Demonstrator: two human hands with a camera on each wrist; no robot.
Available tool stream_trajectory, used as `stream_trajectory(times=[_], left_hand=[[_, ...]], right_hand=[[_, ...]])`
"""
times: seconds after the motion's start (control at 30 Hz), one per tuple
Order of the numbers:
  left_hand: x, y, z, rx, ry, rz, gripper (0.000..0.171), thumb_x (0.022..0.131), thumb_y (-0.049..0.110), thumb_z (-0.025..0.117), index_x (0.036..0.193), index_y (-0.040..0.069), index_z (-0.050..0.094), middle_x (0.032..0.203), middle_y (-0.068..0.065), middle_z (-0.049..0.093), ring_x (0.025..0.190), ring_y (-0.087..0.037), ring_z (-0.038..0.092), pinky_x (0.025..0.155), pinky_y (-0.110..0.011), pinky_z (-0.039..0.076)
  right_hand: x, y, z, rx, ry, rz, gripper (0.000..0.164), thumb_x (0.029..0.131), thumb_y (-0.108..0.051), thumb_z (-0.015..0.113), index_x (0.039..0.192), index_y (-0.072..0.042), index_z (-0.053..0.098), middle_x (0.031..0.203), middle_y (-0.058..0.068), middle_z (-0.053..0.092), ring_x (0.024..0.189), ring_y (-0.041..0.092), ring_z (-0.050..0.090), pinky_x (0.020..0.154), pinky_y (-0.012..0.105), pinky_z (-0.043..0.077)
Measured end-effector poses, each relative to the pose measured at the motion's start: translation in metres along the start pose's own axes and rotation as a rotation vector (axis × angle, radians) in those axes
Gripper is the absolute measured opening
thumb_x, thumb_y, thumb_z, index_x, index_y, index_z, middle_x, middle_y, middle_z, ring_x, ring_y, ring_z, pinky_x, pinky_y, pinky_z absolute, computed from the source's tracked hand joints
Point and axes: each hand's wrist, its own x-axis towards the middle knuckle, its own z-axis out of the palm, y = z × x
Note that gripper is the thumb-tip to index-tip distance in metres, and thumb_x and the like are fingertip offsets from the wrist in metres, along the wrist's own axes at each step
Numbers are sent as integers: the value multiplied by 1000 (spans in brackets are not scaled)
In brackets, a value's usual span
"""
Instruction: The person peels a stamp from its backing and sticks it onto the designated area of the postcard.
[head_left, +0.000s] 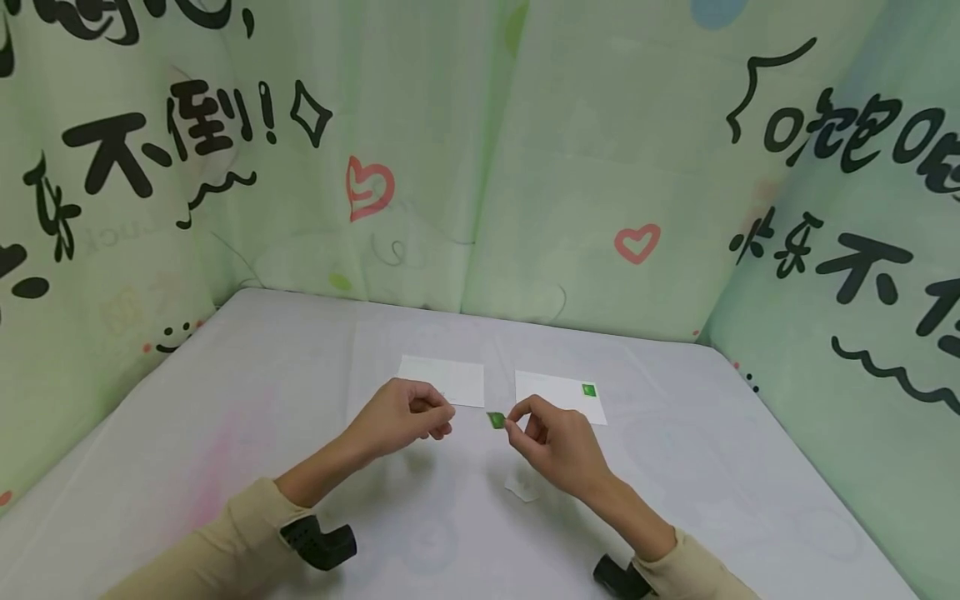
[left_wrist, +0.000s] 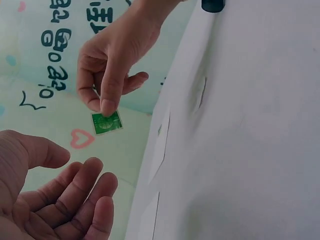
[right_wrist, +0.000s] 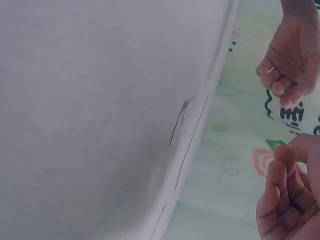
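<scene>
My right hand (head_left: pixel 558 437) pinches a small green postage stamp (head_left: pixel 497 420) by its edge between thumb and forefinger, above the table. The left wrist view shows the printed face of the stamp (left_wrist: pixel 107 125), with a pale border round it. Facing it across a small gap, my left hand (head_left: pixel 408 412) hovers with fingers loosely bent. Its thumb stands apart from the fingers (left_wrist: pixel 82 187), and nothing shows between them. Behind the hands lie two white envelope-like rectangles. The left one (head_left: pixel 457 375) is partly covered by my left hand; the right one (head_left: pixel 547 385) bears a green stamp (head_left: pixel 589 390) at its upper right corner.
A small torn-looking white scrap (head_left: pixel 522 487) lies on the white-covered table (head_left: pixel 420 542), below my right hand. Pale green curtains (head_left: pixel 555 167) with black writing and red hearts enclose the table's back and sides. Black devices (head_left: pixel 321 542) are strapped at both wrists.
</scene>
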Motion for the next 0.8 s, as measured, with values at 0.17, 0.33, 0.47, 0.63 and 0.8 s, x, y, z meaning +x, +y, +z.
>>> stream_trajectory(times=[0.17,0.33,0.47,0.63,0.8], left_hand=[[9,-7,-5,26,42,3,18,95,17,68,95,-1,73,85,-16,76,77,-16,70,73,-37,56],[18,-13,-8,68,98,-4,16,95,13,67,95,-2,74,85,-15,76,79,-24,73,69,-29,51],[23,-17,-10,93,125,0,16,94,10,67,95,-4,74,84,-16,75,80,-32,72,67,-29,50],[30,-22,-12,129,145,14,17,93,10,65,95,-4,74,84,-16,76,78,-31,71,64,-28,48],[37,-26,-17,177,189,2,16,92,13,66,93,0,75,81,-9,75,71,-17,66,63,-28,48]], right_hand=[[5,3,2,122,-46,131,9,90,-2,72,91,-10,69,55,-13,51,47,-3,45,45,21,36],[11,7,4,210,-80,256,4,94,-9,72,93,-6,70,55,-9,54,48,5,53,46,23,37],[15,11,7,257,-100,345,5,95,-9,72,94,-5,70,54,-4,55,49,9,53,48,23,38],[21,16,10,308,-123,488,7,96,-11,70,96,-4,70,55,2,57,51,14,53,51,24,38],[28,20,12,378,-128,625,14,97,-16,70,98,-3,68,57,3,59,54,17,54,54,26,42]])
